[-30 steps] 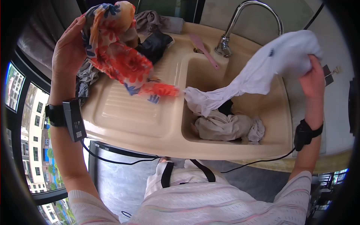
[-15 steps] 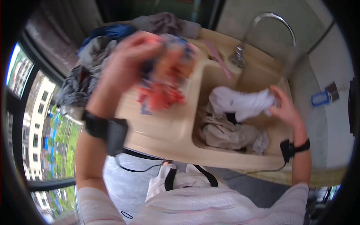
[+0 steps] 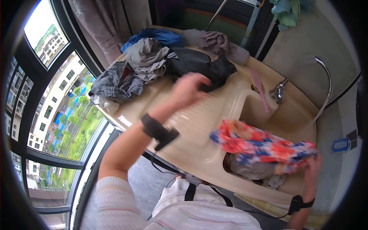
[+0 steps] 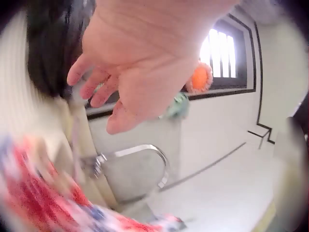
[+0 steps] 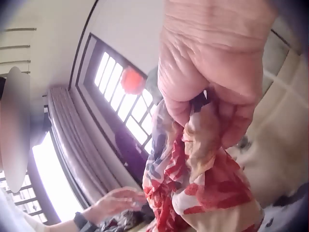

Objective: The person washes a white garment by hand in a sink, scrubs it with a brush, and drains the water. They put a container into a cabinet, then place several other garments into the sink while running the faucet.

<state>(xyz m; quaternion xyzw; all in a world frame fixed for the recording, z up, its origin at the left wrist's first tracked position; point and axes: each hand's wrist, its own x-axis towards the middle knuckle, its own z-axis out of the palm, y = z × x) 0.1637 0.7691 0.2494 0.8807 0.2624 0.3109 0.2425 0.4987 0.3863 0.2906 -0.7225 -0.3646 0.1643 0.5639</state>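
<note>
My right hand (image 3: 312,168) pinches one end of a thin floral cloth (image 3: 260,142) in red, blue and cream. The cloth stretches leftward over the sink basin (image 3: 291,122), its far end blurred near the basin's left rim. In the right wrist view its folds (image 5: 212,188) hang from between thumb and fingers. Beige laundry (image 3: 251,168) lies in the basin, partly hidden under the floral cloth. My left hand (image 3: 188,92) is over the ribbed drainboard, beside a black garment (image 3: 199,65). The left wrist view shows that hand (image 4: 140,63) with loosely bent fingers and nothing in them.
Grey clothes (image 3: 147,57), a dark grey garment (image 3: 119,82) and a blue one (image 3: 161,37) are heaped at the drainboard's back left. A mauve cloth (image 3: 216,42) lies along the back. The pink brush (image 3: 260,90) and faucet (image 3: 280,92) are behind the basin.
The floral cloth has passed from my left hand to my right and moved over the basin. The white garment has left my right hand. My left hand is now empty, near the black garment.
</note>
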